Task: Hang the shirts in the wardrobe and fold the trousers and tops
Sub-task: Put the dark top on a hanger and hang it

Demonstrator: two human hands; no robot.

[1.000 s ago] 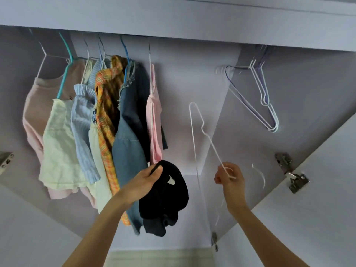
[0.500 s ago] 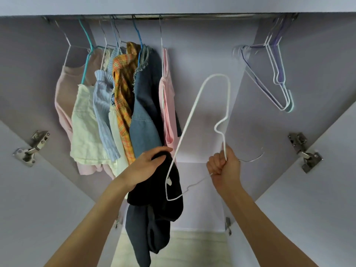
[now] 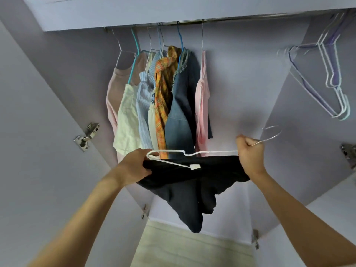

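Both hands are up in front of the open wardrobe [image 3: 240,83]; our left hand [image 3: 134,167] grips one end of the dark shirt [image 3: 185,187] at its neckline, where one shoulder of the white hanger [image 3: 192,154] meets the cloth, and our right hand [image 3: 249,154] is fisted round the hanger's neck, hook sticking out to the right; neither is free.

We judge the step to be threading the hanger into the shirt, with hanging not yet done; the hanger lies level across the stretched top edge, its white label [image 3: 195,167] showing, the rest of the cloth sagging below in a point. Next, we think, the far shoulder of the hanger must slip inside the neck, then the hook must turn upright and reach the rail [image 3: 250,17] in the gap right of the pink top [image 3: 201,105].

As for materials, the hanger is thin coated wire, springy by the look of it; the shirt is soft, matt, limp knit; the hung clothes [image 3: 163,101] run from ribbed pale blue and orange check to frayed denim; spare hangers [image 3: 331,81] are bunched at the right end.
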